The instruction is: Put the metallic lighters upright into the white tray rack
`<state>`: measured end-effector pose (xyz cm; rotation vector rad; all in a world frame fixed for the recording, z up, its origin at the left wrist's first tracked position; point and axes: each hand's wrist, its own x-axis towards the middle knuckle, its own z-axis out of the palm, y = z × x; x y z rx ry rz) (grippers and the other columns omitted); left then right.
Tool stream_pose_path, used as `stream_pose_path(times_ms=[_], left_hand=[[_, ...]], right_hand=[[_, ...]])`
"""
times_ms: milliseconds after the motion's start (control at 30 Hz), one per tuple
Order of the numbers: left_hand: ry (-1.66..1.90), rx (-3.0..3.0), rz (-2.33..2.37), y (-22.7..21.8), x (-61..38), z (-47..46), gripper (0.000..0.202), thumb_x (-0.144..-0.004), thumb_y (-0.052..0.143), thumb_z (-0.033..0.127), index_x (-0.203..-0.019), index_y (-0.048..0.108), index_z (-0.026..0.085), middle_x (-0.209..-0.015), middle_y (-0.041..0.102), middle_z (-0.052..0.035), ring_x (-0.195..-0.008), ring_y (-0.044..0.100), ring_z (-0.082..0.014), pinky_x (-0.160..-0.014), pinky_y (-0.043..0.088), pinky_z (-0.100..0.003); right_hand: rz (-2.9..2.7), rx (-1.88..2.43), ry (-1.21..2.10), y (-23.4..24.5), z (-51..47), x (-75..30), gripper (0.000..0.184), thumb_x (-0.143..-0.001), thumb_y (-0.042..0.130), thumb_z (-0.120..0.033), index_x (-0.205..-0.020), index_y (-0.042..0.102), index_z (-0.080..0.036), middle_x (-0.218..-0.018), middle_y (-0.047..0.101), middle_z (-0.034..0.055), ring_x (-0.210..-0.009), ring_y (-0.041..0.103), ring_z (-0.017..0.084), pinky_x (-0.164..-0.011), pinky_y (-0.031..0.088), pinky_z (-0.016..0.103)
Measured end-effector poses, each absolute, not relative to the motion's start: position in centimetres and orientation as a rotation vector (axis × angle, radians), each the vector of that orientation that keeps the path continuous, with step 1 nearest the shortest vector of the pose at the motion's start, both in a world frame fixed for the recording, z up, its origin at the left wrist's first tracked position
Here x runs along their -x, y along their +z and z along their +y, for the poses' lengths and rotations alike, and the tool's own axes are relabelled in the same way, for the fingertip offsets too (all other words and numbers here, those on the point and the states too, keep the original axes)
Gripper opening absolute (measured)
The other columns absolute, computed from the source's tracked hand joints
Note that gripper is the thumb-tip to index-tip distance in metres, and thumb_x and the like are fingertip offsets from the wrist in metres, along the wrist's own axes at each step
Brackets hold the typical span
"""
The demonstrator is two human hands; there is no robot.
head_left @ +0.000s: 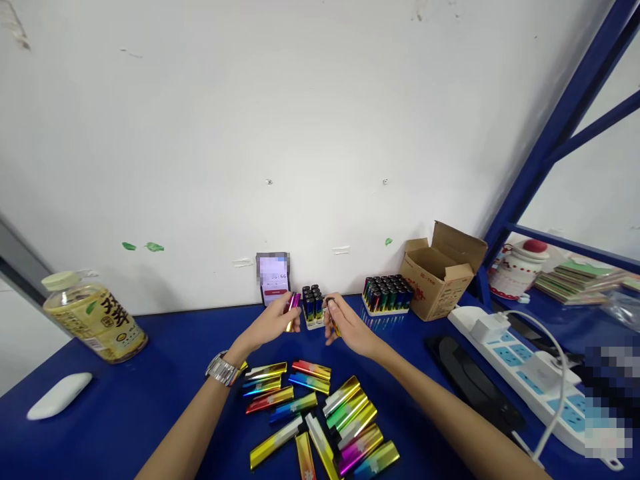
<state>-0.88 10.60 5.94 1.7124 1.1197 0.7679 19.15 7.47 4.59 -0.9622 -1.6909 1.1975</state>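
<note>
My left hand (276, 319) is closed around a shiny magenta-and-gold lighter case (292, 311), held upright above the table. Opposite it, my right hand (347, 323) pinches a small lighter (337, 329); only a dark end and a bit of gold show between the fingers. Between the two hands stands a small white tray (315, 325) of dark-topped blue lighters (310, 307). Below my hands, several metallic lighter cases (350, 408) in gold, green, red, blue and magenta lie spread on the blue table (190, 347).
A fuller tray of lighters (388, 293) stands right of my hands, beside an open cardboard box (434, 287). A phone (273, 275) leans on the wall. Farther right are a power strip (530, 383) and a black object (473, 380). A bottle (95, 320) and white mouse (60, 396) sit left.
</note>
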Motion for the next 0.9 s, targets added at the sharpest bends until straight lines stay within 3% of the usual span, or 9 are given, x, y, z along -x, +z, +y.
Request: stream_pose_path(times_ms=[100,200,267,333,467,700,800,900], left_hand=[[0.922,-1.582,1.058,5.8,-0.3,10.2,0.017,-0.078,0.05,0.035,-0.081,0.038,0.022,-0.056,0.052,0.0082,-0.047,0.05,-0.0096,-0.05,0.04,-0.022],[1.023,-1.463,1.028,5.3,-1.4,10.0,0.023,-0.075,0.053,0.039,-0.076,0.037,0.022,-0.047,0.033,0.0132,-0.038,0.03,-0.0052,-0.039,0.027,-0.018],[1.022,-1.403,1.053,4.9,-1.9,9.9,0.032,-0.074,0.055,0.048,-0.071,0.036,0.022,-0.045,0.025,0.014,-0.036,0.022,-0.004,-0.035,0.02,-0.017],[0.996,-1.399,1.091,4.5,-2.2,9.9,0.041,-0.075,0.054,0.057,-0.065,0.034,0.022,-0.044,0.023,0.0138,-0.035,0.019,-0.0031,-0.034,0.017,-0.017],[0.98,-1.411,1.165,4.1,-2.3,9.7,0.048,-0.074,0.052,0.062,-0.057,0.032,0.022,-0.04,0.023,0.0125,-0.033,0.019,-0.0025,-0.033,0.015,-0.018],[0.982,-1.387,1.151,4.0,-2.0,9.5,0.046,-0.076,0.049,0.06,-0.054,0.038,0.021,-0.038,0.023,0.011,-0.033,0.019,-0.0039,-0.035,0.015,-0.02],[1.025,-1.438,1.095,4.1,-2.0,9.7,0.053,-0.082,0.034,0.065,-0.064,0.05,0.018,-0.042,0.035,0.0074,-0.036,0.03,-0.0068,-0.039,0.025,-0.021],[1.118,-1.537,1.05,4.1,-2.0,9.9,0.05,-0.082,0.039,0.064,-0.073,0.053,0.017,-0.053,0.046,0.0038,-0.048,0.045,-0.0097,-0.049,0.036,-0.023]], right_hand=[[-1.454,0.862,1.352,2.9,8.3,-18.5,0.045,-0.087,0.037,-0.063,-0.108,0.044,-0.024,-0.056,0.034,-0.0103,-0.039,0.031,0.007,-0.036,0.033,0.017],[-1.34,0.952,1.363,1.2,9.0,-18.0,0.051,-0.078,0.046,-0.07,-0.074,0.051,-0.019,-0.045,0.024,-0.0116,-0.035,0.017,0.004,-0.031,0.017,0.016],[-1.323,1.008,1.321,0.4,9.4,-17.8,0.058,-0.073,0.049,-0.073,-0.051,0.04,-0.02,-0.039,0.022,-0.0098,-0.032,0.018,0.003,-0.03,0.014,0.018],[-1.357,1.023,1.251,-0.3,9.6,-17.8,0.062,-0.071,0.051,-0.072,-0.042,0.029,-0.022,-0.035,0.021,-0.008,-0.032,0.019,0.004,-0.031,0.013,0.02],[-1.463,1.037,1.072,-0.6,9.7,-18.1,0.058,-0.073,0.054,-0.06,-0.042,0.022,-0.023,-0.036,0.02,-0.0071,-0.036,0.017,0.004,-0.034,0.013,0.021],[-1.546,1.098,0.91,0.0,9.6,-18.2,0.047,-0.072,0.049,-0.043,-0.04,0.023,-0.023,-0.039,0.021,-0.0063,-0.04,0.019,0.005,-0.04,0.013,0.023],[-1.568,1.099,0.9,-0.1,9.6,-18.2,0.045,-0.073,0.047,-0.041,-0.041,0.022,-0.023,-0.041,0.02,-0.0066,-0.041,0.018,0.005,-0.041,0.014,0.023],[-1.566,1.094,0.881,-0.1,9.5,-18.2,0.042,-0.072,0.047,-0.038,-0.042,0.022,-0.023,-0.041,0.018,-0.0071,-0.041,0.016,0.005,-0.041,0.014,0.023]])
